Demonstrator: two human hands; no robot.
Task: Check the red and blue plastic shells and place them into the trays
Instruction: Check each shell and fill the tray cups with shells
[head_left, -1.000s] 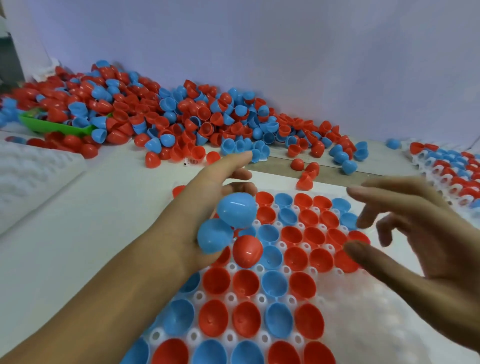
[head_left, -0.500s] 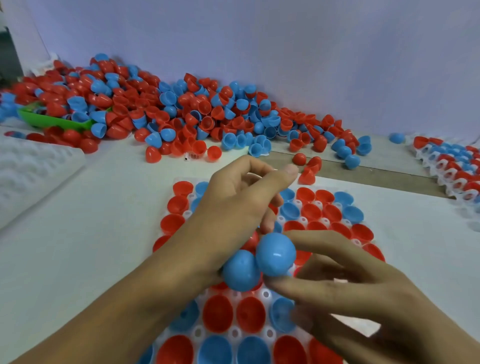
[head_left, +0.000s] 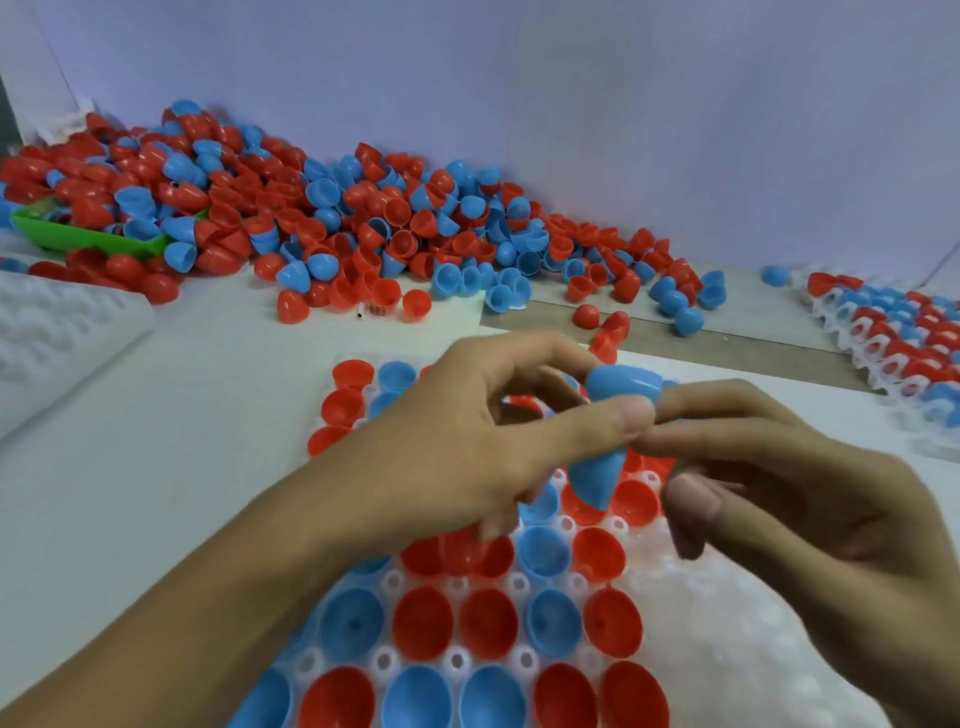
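Observation:
My left hand hovers over the white tray and pinches an upper blue shell between thumb and index finger. A second blue shell hangs just below the thumb, held against the left fingers. My right hand comes in from the right; its extended index and middle fingertips touch the upper shell and my left thumb, while its thumb stays apart. The tray's left part holds several red and blue shells, open side up. A large pile of loose shells lies along the back wall.
A green scoop is half buried in the pile at the far left. A stack of white trays sits at the left edge. Another filled tray lies at the right. A few stray shells rest near a wooden strip.
My left hand turned and now pinches one blue shell up between thumb and index finger. My right thumb has come off the shell. The red shell seen earlier is out of sight.

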